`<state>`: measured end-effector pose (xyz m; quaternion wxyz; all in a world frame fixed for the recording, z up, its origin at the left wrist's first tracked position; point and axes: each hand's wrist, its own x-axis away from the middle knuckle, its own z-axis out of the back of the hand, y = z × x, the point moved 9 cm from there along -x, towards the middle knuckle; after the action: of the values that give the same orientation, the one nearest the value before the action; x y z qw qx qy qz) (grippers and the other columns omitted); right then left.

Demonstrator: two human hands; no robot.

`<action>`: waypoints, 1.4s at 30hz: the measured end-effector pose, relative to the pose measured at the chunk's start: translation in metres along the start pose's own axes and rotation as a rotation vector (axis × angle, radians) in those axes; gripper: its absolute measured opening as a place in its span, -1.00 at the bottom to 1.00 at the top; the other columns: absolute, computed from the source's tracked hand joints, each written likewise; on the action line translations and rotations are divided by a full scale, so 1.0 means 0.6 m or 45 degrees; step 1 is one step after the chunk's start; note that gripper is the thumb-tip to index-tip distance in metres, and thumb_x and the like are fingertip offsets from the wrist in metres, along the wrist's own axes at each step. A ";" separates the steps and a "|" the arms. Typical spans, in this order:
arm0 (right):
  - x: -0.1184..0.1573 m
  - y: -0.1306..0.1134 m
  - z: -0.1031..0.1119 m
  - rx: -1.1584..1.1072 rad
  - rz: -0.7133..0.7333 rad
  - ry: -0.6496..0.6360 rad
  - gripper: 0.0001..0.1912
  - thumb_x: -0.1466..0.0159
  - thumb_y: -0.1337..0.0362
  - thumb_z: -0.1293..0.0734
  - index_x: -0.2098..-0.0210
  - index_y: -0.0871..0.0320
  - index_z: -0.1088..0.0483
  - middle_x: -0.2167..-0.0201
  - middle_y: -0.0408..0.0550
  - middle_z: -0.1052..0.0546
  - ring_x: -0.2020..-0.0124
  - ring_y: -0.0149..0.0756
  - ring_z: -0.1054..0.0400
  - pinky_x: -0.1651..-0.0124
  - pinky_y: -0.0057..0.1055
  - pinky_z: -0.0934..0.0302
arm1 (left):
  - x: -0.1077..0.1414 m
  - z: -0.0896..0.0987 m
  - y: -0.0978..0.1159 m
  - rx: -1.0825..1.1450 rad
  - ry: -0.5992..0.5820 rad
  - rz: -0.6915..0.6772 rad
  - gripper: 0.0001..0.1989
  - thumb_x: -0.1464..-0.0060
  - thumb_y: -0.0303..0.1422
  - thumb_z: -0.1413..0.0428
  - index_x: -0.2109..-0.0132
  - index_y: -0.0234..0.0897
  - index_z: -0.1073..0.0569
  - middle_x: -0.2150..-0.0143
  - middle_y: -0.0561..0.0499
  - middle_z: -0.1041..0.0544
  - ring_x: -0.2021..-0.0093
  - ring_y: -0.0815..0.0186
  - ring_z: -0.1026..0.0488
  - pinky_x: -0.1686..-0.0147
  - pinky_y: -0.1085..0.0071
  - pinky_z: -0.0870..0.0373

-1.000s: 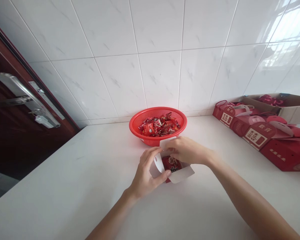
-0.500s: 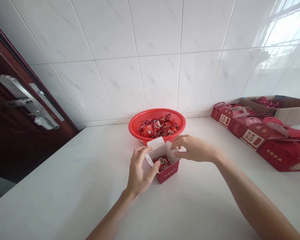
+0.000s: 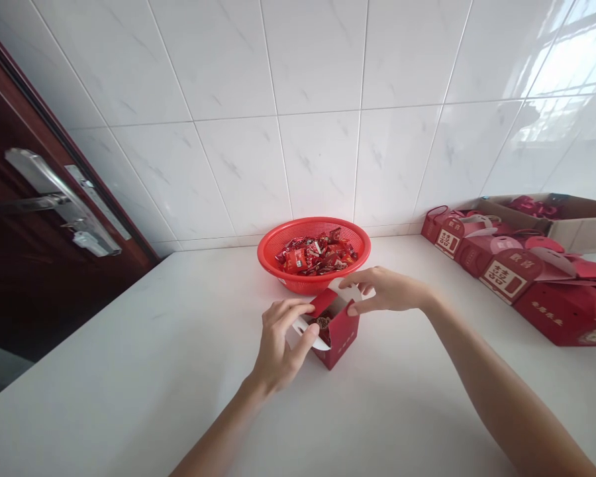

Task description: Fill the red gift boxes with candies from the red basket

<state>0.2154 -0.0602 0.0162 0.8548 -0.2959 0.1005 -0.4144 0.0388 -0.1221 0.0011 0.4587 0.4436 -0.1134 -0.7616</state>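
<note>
A small red box with white inner faces stands on the white table, its top partly open and red items inside. My left hand grips the white flap on its left side between thumb and fingers. At the right side, my right hand has its thumb on the red wall and its fingers on a white flap. Just behind the box is a red plastic basket holding wrapped red candies.
Several red gift boxes stand in a row at the right, beside a cardboard box with red ribbon-like items. A tiled wall rises behind the table. A dark red door with a metal handle is at the left.
The box's red front and back flaps have folded inward, covering more of the opening. The left white flap has tilted over the box. Both hands remain on the box.
</note>
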 end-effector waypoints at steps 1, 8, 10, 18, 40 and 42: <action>-0.004 -0.003 0.002 0.015 0.003 0.058 -0.47 -0.19 -0.04 -0.40 -0.06 0.09 -0.44 0.04 0.00 -0.53 0.09 -0.17 -0.40 0.09 -0.31 -0.28 | 0.000 -0.001 0.003 -0.011 -0.009 -0.013 -0.76 -0.19 -0.19 -0.05 0.13 -0.15 -0.54 0.08 -0.05 -0.58 0.04 0.09 -0.48 -0.03 0.07 -0.33; -0.022 -0.021 -0.023 0.093 -0.029 0.112 -0.60 -0.17 0.25 -0.42 0.00 0.13 -0.40 0.04 0.01 -0.52 0.11 -0.17 -0.39 0.13 -0.32 -0.24 | 0.004 -0.010 0.012 -0.021 -0.097 -0.067 -0.72 -0.20 -0.17 -0.01 0.20 -0.14 -0.58 0.07 -0.07 -0.56 0.01 0.07 -0.46 -0.09 0.06 -0.31; -0.024 -0.026 -0.030 0.107 0.001 0.094 -0.57 -0.16 0.30 -0.43 -0.03 0.12 -0.39 0.05 0.01 -0.53 0.09 -0.15 -0.40 0.11 -0.30 -0.24 | 0.006 -0.015 0.012 0.008 -0.138 -0.081 -0.72 -0.20 -0.16 -0.01 0.18 -0.13 -0.58 0.05 -0.07 -0.55 -0.01 0.06 -0.45 -0.10 0.06 -0.32; -0.012 -0.038 -0.013 0.209 0.030 0.197 -0.31 -0.19 0.34 -0.38 -0.29 0.09 -0.16 0.05 0.02 -0.54 0.18 -0.19 -0.42 0.19 -0.35 -0.21 | 0.006 -0.019 0.010 0.111 -0.171 -0.011 -0.64 -0.19 -0.12 -0.09 -0.06 -0.15 -0.46 0.01 -0.10 -0.55 -0.04 0.06 -0.45 -0.05 0.09 -0.38; 0.000 -0.074 -0.043 0.080 0.241 -0.026 -0.80 -0.35 0.23 -0.25 0.29 0.13 -0.49 0.30 -0.08 -0.52 0.39 -0.35 -0.32 0.35 -0.41 -0.14 | 0.011 -0.030 -0.001 0.150 0.023 0.040 -0.79 -0.22 -0.22 -0.14 0.06 -0.17 -0.48 0.02 -0.09 -0.46 -0.02 0.18 -0.46 0.02 0.23 -0.49; 0.001 -0.076 -0.045 0.066 0.218 -0.033 -0.84 -0.33 0.24 -0.27 0.30 0.13 -0.47 0.30 -0.09 -0.50 0.37 -0.35 -0.32 0.35 -0.42 -0.13 | 0.013 -0.035 -0.002 0.151 -0.012 0.063 -0.80 -0.25 -0.20 -0.09 0.10 -0.18 -0.52 0.01 -0.12 -0.44 -0.03 0.16 -0.44 0.02 0.21 -0.49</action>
<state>0.1749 -0.0939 0.0212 0.8956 -0.2695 0.1035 -0.3384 0.0528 -0.1227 -0.0164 0.4498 0.4634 -0.1715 -0.7440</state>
